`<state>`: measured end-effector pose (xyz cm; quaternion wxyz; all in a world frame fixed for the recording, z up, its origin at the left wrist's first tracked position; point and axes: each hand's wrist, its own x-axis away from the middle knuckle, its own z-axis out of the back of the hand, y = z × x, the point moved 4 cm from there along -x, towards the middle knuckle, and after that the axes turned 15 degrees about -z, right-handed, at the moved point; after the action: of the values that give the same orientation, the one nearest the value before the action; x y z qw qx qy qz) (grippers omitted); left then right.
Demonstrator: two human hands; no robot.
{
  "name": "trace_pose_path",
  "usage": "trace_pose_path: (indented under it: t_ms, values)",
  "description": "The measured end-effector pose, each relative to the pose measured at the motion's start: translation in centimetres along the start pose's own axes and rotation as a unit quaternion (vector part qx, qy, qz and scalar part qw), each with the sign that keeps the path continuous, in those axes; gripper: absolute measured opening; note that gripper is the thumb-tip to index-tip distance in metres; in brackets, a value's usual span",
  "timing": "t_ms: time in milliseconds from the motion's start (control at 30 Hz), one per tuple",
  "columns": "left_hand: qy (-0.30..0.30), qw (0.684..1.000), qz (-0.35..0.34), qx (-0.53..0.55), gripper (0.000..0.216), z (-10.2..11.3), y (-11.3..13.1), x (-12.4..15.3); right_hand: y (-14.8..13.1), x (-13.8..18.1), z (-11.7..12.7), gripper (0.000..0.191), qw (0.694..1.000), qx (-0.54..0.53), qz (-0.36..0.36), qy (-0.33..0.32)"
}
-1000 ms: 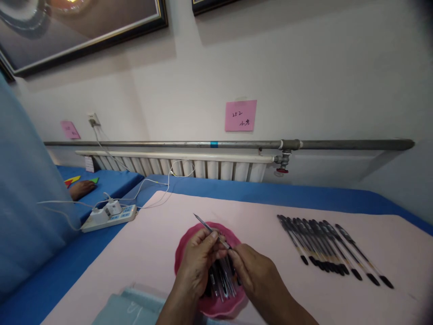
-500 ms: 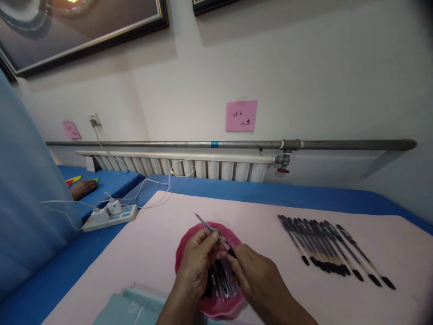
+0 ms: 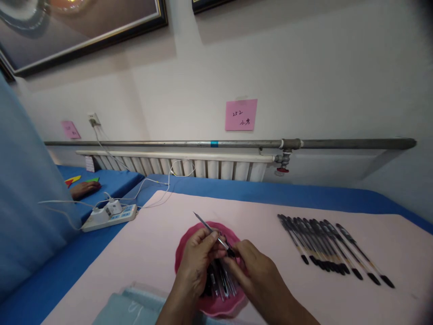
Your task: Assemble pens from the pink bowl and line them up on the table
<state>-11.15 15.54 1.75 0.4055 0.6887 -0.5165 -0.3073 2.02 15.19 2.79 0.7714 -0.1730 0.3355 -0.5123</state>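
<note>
Over a pink bowl (image 3: 181, 253) with a wavy rim, my left hand (image 3: 198, 257) pinches a clear-barrelled pen (image 3: 204, 224). Its bare tip points up and to the left. My right hand (image 3: 259, 271) is closed at the pen's lower end, thumb and forefinger on a black end piece (image 3: 231, 253). Below both hands, several clear pen barrels and black parts (image 3: 221, 282) lie in the bowl, partly hidden by my fingers. To the right, a row of black-capped pens (image 3: 318, 243) with black ends lies side by side on the pink sheet.
A pink sheet (image 3: 135, 253) covers most of the blue table (image 3: 270, 192). Light blue cloth (image 3: 135, 307) lies at the front left. A power strip (image 3: 111, 219) with plugs and white cables sits at the left edge. Beyond it rests another person's hand (image 3: 84, 189).
My right thumb and fingers have shifted at the pen's lower end, and its black end piece shows more. My left hand keeps its hold. The other person's hand has moved slightly right.
</note>
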Motion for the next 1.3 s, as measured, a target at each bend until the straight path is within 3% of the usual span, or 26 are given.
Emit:
trace_pose_path:
  t_ms: [133,300,433,567,767,967,1033,1167,1300]
  values:
    - [-0.013,1.000,-0.005,0.000,0.026,-0.1,0.0,0.0,0.0,0.2,-0.2,0.024,0.999,0.021,0.036,0.009]
    - [-0.011,1.000,0.001,-0.012,0.027,0.0,-0.1,0.0,0.0,0.1,-0.5,0.026,0.999,0.024,0.027,-0.021]
    - [-0.012,1.000,0.001,-0.020,0.026,-0.2,-0.1,0.0,0.0,0.2,-0.2,0.016,0.998,0.043,0.041,0.017]
    - [-0.018,1.000,0.003,-0.015,0.027,-0.4,-0.1,0.1,0.0,0.2,-0.2,0.022,0.998,0.035,0.054,0.026]
    - [-0.054,0.998,-0.016,-0.041,0.022,-0.1,0.3,0.1,0.1,0.1,-0.7,0.019,0.999,-0.006,-0.024,-0.041]
    - [-0.138,0.983,0.001,-0.120,0.016,-0.5,0.5,0.5,-0.1,0.2,-0.6,0.010,0.994,-0.050,-0.075,-0.063]
    - [-0.147,0.978,-0.005,-0.151,0.020,0.2,1.2,0.3,0.0,0.0,-0.4,0.013,0.990,-0.083,-0.097,-0.064]
    - [-0.086,0.969,-0.043,-0.228,0.024,3.4,3.4,-0.9,0.7,-0.7,0.2,0.013,0.963,-0.189,-0.184,-0.054]
    - [-0.082,0.911,-0.006,-0.405,0.021,5.9,4.0,-1.6,1.1,-0.9,0.3,0.011,0.939,-0.250,-0.228,-0.057]
